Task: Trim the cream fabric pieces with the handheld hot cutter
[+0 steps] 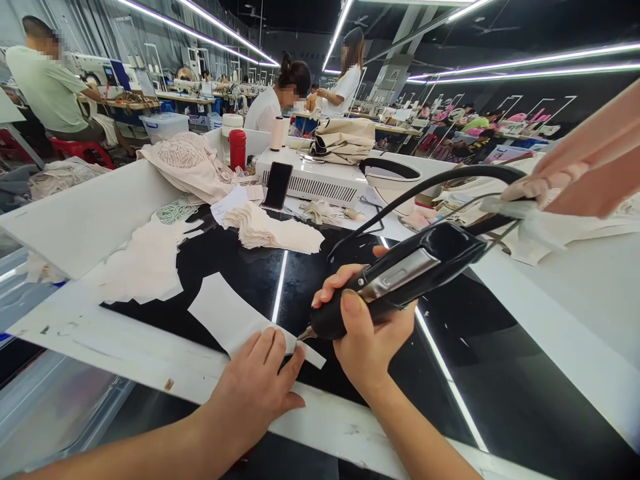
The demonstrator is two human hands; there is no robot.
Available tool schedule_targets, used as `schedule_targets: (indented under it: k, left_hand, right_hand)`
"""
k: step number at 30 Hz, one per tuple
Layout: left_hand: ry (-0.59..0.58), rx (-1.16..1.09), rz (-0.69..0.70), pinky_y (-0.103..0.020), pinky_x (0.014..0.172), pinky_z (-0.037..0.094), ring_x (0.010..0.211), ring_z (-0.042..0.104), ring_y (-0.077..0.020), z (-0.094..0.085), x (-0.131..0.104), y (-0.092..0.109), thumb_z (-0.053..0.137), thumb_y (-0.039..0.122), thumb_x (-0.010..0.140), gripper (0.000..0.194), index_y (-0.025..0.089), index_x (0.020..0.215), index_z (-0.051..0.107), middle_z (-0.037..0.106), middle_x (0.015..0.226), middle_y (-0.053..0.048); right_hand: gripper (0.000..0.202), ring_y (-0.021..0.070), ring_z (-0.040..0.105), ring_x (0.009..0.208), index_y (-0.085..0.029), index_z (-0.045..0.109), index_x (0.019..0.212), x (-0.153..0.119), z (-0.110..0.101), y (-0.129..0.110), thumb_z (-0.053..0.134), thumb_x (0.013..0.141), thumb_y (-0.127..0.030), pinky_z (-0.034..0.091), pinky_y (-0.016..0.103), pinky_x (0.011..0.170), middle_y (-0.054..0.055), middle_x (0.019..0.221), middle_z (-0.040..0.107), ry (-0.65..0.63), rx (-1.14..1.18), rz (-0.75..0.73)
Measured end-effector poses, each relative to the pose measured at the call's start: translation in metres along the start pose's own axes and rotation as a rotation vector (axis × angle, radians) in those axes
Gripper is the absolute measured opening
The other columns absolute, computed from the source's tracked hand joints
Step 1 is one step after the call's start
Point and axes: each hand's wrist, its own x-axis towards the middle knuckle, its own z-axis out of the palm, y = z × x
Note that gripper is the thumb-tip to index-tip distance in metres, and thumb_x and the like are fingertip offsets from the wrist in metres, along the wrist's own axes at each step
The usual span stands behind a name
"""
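My right hand (373,333) is wrapped around a black corded handheld tool (400,283) with a silver lever on its side. The tool's thin metal tip points down and left, at the edge of a pale, flat cut piece of cloth (225,307) on the glossy black surface (395,380). On the near right part of that piece lies my left hand (263,370), fingers stretched out flat and pressing it down. The tip is close beside my left index finger; whether it touches the cloth I cannot tell.
Behind the hands are a stack of pale cut pieces (275,230), a phone (279,185), a red bottle (237,149) and a white vented box (320,177). More cloth (145,260) lies left. A blurred pinkish shape hangs upper right near the cord (440,177). Co-workers sit beyond.
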Motion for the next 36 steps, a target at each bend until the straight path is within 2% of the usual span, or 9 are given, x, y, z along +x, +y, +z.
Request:
schedule_targets:
  k: [2, 6, 11, 17, 19, 23, 26, 31, 36]
  left_hand:
    - [0.0, 0.002, 0.004, -0.044, 0.092, 0.059, 0.109, 0.071, -0.0337, 0.0, -0.001, 0.0, 0.081, 0.067, 0.08, 0.077, 0.015, 0.132, 0.06, 0.072, 0.117, -0.019]
    - [0.008, -0.018, 0.001, -0.045, 0.092, 0.058, 0.11, 0.071, -0.0343, 0.001, -0.001, 0.0, 0.084, 0.066, 0.077, 0.079, 0.014, 0.132, 0.059, 0.071, 0.118, -0.02]
    - [0.012, -0.04, 0.002, -0.044, 0.093, 0.058, 0.111, 0.07, -0.0337, 0.001, -0.001, -0.002, 0.082, 0.065, 0.08, 0.075, 0.015, 0.131, 0.059, 0.071, 0.119, -0.019]
    - [0.034, -0.108, 0.026, -0.046, 0.092, 0.06, 0.111, 0.07, -0.036, 0.002, -0.001, -0.007, 0.089, 0.061, 0.073, 0.079, 0.013, 0.129, 0.06, 0.07, 0.12, -0.021]
    - [0.039, -0.131, 0.045, -0.047, 0.094, 0.06, 0.112, 0.07, -0.0357, 0.0, -0.001, -0.011, 0.09, 0.059, 0.072, 0.078, 0.014, 0.128, 0.06, 0.07, 0.12, -0.02]
    - [0.019, -0.174, 0.088, -0.049, 0.101, 0.058, 0.115, 0.069, -0.0327, -0.007, -0.001, -0.022, 0.087, 0.05, 0.081, 0.067, 0.016, 0.132, 0.059, 0.068, 0.123, -0.016]
    - [-0.018, -0.204, 0.073, -0.048, 0.101, 0.059, 0.113, 0.069, -0.0317, -0.012, -0.002, -0.028, 0.087, 0.046, 0.083, 0.068, 0.014, 0.134, 0.057, 0.068, 0.124, -0.015]
    - [-0.027, -0.2, 0.001, -0.049, 0.096, 0.061, 0.113, 0.069, -0.0341, -0.015, -0.003, -0.026, 0.087, 0.047, 0.081, 0.061, 0.017, 0.128, 0.061, 0.067, 0.125, -0.015]
    - [-0.015, -0.22, -0.021, -0.048, 0.099, 0.06, 0.115, 0.067, -0.0337, -0.013, -0.002, -0.025, 0.092, 0.047, 0.075, 0.066, 0.019, 0.127, 0.062, 0.066, 0.125, -0.015]
  right_hand:
    - [0.046, 0.0118, 0.063, 0.057, -0.031, 0.052, 0.125, 0.0, 0.001, 0.002, 0.075, 0.086, -0.022, 0.057, 0.028, 0.051, -0.006, 0.084, 0.067, -0.009, -0.001, 0.005]
    - [0.039, 0.0109, 0.063, 0.057, -0.031, 0.053, 0.12, 0.001, 0.004, 0.003, 0.071, 0.087, -0.017, 0.058, 0.027, 0.052, -0.006, 0.084, 0.067, -0.021, 0.01, 0.008]
    - [0.037, 0.0109, 0.062, 0.057, -0.03, 0.052, 0.117, 0.004, 0.008, 0.007, 0.072, 0.086, -0.02, 0.058, 0.028, 0.052, -0.006, 0.084, 0.066, -0.026, 0.034, -0.005]
    - [0.026, 0.0101, 0.062, 0.058, -0.028, 0.053, 0.106, 0.003, 0.01, 0.01, 0.071, 0.089, -0.02, 0.057, 0.026, 0.053, -0.006, 0.085, 0.065, -0.043, 0.018, 0.012]
    - [0.028, 0.0103, 0.062, 0.058, -0.029, 0.053, 0.108, 0.003, 0.011, 0.008, 0.07, 0.089, -0.019, 0.057, 0.026, 0.052, -0.006, 0.085, 0.065, -0.038, 0.011, 0.017]
    - [0.039, 0.0111, 0.062, 0.057, -0.03, 0.052, 0.117, 0.002, 0.012, 0.006, 0.072, 0.085, -0.018, 0.058, 0.027, 0.051, -0.006, 0.084, 0.065, -0.014, -0.01, 0.018]
    - [0.043, 0.0117, 0.063, 0.058, -0.03, 0.052, 0.12, 0.0, 0.012, 0.005, 0.073, 0.084, -0.017, 0.057, 0.028, 0.051, -0.006, 0.084, 0.066, -0.011, -0.014, 0.016]
    - [0.045, 0.0117, 0.063, 0.057, -0.03, 0.052, 0.124, -0.003, 0.011, 0.003, 0.073, 0.085, -0.018, 0.057, 0.028, 0.052, -0.006, 0.084, 0.067, -0.02, -0.018, 0.028]
    - [0.041, 0.0124, 0.064, 0.059, -0.028, 0.054, 0.121, 0.0, 0.01, 0.003, 0.075, 0.086, -0.02, 0.058, 0.03, 0.054, -0.005, 0.084, 0.067, -0.014, -0.01, 0.013]
